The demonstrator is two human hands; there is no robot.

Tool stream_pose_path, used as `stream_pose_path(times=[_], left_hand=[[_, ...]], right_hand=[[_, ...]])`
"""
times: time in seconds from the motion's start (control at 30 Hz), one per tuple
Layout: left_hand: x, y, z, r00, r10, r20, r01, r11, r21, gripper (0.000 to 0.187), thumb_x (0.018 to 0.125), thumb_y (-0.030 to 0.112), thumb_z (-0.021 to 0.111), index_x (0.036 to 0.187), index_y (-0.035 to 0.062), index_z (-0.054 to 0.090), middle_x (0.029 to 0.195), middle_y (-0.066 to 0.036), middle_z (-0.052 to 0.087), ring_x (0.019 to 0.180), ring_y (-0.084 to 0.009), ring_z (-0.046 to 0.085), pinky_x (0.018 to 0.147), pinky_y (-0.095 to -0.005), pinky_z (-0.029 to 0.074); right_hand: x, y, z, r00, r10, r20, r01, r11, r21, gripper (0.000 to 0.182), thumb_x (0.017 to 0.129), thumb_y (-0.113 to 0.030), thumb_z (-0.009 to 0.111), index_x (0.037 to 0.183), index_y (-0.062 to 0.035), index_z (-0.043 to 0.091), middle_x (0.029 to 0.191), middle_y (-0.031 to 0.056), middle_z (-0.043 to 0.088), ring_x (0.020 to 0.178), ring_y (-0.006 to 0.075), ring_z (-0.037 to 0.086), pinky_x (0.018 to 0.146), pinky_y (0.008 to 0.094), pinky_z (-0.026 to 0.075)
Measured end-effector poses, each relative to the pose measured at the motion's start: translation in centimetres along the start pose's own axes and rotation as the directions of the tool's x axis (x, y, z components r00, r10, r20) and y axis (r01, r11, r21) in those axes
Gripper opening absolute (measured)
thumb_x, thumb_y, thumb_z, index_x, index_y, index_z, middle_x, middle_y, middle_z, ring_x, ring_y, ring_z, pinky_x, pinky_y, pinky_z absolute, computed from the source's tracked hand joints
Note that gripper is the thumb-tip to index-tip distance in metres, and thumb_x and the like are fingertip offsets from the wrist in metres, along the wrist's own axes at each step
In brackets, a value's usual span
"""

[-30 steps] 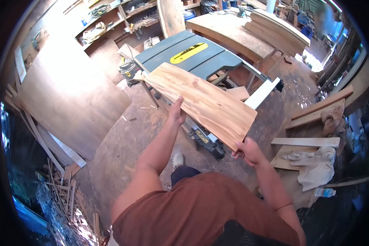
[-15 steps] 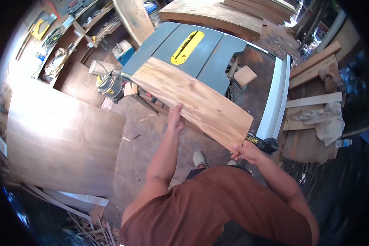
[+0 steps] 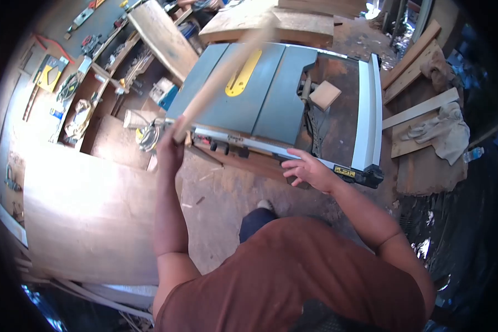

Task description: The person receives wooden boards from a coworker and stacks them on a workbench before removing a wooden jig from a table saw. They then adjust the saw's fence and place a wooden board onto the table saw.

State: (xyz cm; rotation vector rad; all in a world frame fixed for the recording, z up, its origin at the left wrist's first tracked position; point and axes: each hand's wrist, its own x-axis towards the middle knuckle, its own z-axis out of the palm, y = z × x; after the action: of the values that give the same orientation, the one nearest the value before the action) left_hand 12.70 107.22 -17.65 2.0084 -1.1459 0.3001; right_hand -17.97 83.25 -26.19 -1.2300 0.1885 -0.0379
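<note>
My left hand (image 3: 174,139) grips one end of a wooden board (image 3: 227,69), which is turned edge-on and slants up and away over the table saw (image 3: 205,108). Motion blurs the board's far end. It crosses in front of the saw's yellow throat plate (image 3: 243,77) and hides part of it. My right hand (image 3: 306,169) holds nothing; its fingers are apart, close to the front rail (image 3: 260,145) of the saw.
A small wood block (image 3: 325,95) lies right of the saw top, near the white fence (image 3: 369,116). Thick slabs (image 3: 260,27) are stacked behind. A large plywood sheet (image 3: 94,221) is at left. Planks and a grey cloth (image 3: 440,135) are at right.
My right hand has let go of the board. My left hand has moved left, and the board has swung from broad face showing to edge-on, its far end now pointing away.
</note>
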Motion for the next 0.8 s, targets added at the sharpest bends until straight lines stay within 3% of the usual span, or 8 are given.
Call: stream_pose_path(times=[0.03, 0.1, 0.2, 0.23, 0.37, 0.53, 0.73, 0.8], left_hand=[[0.3, 0.3, 0.4, 0.994, 0.101, 0.052, -0.108, 0.983, 0.149, 0.051, 0.074, -0.011, 0.053, 0.12, 0.0108, 0.058, 0.114, -0.016, 0.061, 0.107, -0.0297, 0.059, 0.09, -0.036, 0.047], [0.8, -2.6, 2.3, 0.919, 0.317, 0.236, -0.381, 0.867, 0.322, 0.048, 0.075, -0.006, 0.053, 0.118, 0.0138, 0.06, 0.12, -0.012, 0.059, 0.112, -0.0277, 0.056, 0.096, -0.0386, 0.045], [1.6, -7.4, 5.9, 0.794, 0.438, 0.421, -0.564, 0.788, 0.245, 0.044, 0.081, 0.007, 0.054, 0.124, 0.0171, 0.054, 0.126, -0.009, 0.055, 0.117, -0.0261, 0.052, 0.102, -0.0394, 0.039], [1.8, -8.9, 7.1, 0.759, 0.462, 0.46, -0.592, 0.783, 0.191, 0.045, 0.081, 0.007, 0.053, 0.125, 0.0171, 0.053, 0.127, -0.009, 0.055, 0.117, -0.0259, 0.052, 0.102, -0.0394, 0.038], [1.8, -12.8, 12.1, 0.626, 0.597, 0.501, -0.685, 0.728, -0.011, 0.049, 0.079, 0.006, 0.05, 0.127, 0.0169, 0.052, 0.129, -0.007, 0.054, 0.119, -0.025, 0.05, 0.104, -0.0393, 0.036], [1.6, -9.7, 17.5, 0.566, 0.648, 0.509, -0.673, 0.72, -0.168, 0.053, 0.079, 0.006, 0.048, 0.131, 0.0178, 0.048, 0.133, -0.008, 0.049, 0.124, -0.027, 0.046, 0.106, -0.0396, 0.033], [1.4, -8.2, 20.3, 0.435, 0.67, 0.601, -0.603, 0.713, -0.359, 0.055, 0.08, 0.032, 0.065, 0.13, 0.0164, 0.048, 0.141, -0.012, 0.039, 0.133, -0.0298, 0.032, 0.11, -0.0487, 0.022], [2.7, -12.0, 18.6, 0.587, 0.487, 0.647, -0.551, 0.826, -0.123, 0.062, 0.079, 0.042, 0.065, 0.133, 0.0198, 0.046, 0.146, -0.012, 0.032, 0.136, -0.0339, 0.025, 0.109, -0.0555, 0.016]], right_hand=[[0.6, -0.6, 0.2, 1.0, -0.015, -0.02, 0.015, 1.0, -0.012, 0.078, 0.084, -0.045, 0.063, 0.139, -0.0019, 0.027, 0.128, 0.0197, 0.048, 0.111, 0.0266, 0.054, 0.083, 0.0356, 0.05], [2.2, -1.0, 0.9, 0.925, -0.379, -0.026, 0.358, 0.845, 0.398, 0.096, 0.078, -0.061, 0.06, 0.142, -0.0037, 0.019, 0.141, 0.0221, 0.032, 0.128, 0.0347, 0.037, 0.096, 0.0451, 0.042], [4.4, 0.7, 1.1, 0.927, -0.207, -0.313, 0.369, 0.661, 0.653, 0.103, 0.074, -0.072, 0.05, 0.144, -0.0045, 0.014, 0.145, 0.0225, 0.024, 0.133, 0.038, 0.027, 0.099, 0.0519, 0.037], [5.2, 2.0, 1.5, 0.835, -0.064, -0.547, 0.423, 0.71, 0.563, 0.071, 0.09, -0.052, 0.049, 0.137, -0.0035, 0.029, 0.136, 0.0209, 0.039, 0.126, 0.036, 0.039, 0.096, 0.0496, 0.04], [5.7, 5.5, 2.8, 0.539, 0.086, -0.838, 0.467, 0.798, 0.382, 0.025, 0.093, -0.012, 0.043, 0.116, -0.0041, 0.046, 0.107, 0.0119, 0.056, 0.096, 0.0251, 0.059, 0.083, 0.0417, 0.05], [3.2, 9.5, 0.5, 0.25, 0.115, -0.961, 0.59, 0.769, 0.246, 0.024, 0.094, -0.017, 0.046, 0.114, -0.0053, 0.048, 0.101, 0.0101, 0.058, 0.092, 0.0218, 0.059, 0.079, 0.0396, 0.05], [0.2, 10.9, -4.8, -0.108, 0.136, -0.985, 0.574, 0.818, 0.05, 0.022, 0.094, -0.017, 0.048, 0.112, -0.0058, 0.049, 0.101, 0.0107, 0.058, 0.092, 0.0206, 0.059, 0.082, 0.0402, 0.05], [-1.2, 11.3, -5.8, -0.106, 0.138, -0.985, 0.531, 0.845, 0.061, 0.037, 0.092, -0.023, 0.054, 0.122, -0.0043, 0.045, 0.101, 0.011, 0.059, 0.092, 0.0208, 0.059, 0.083, 0.0414, 0.05]])
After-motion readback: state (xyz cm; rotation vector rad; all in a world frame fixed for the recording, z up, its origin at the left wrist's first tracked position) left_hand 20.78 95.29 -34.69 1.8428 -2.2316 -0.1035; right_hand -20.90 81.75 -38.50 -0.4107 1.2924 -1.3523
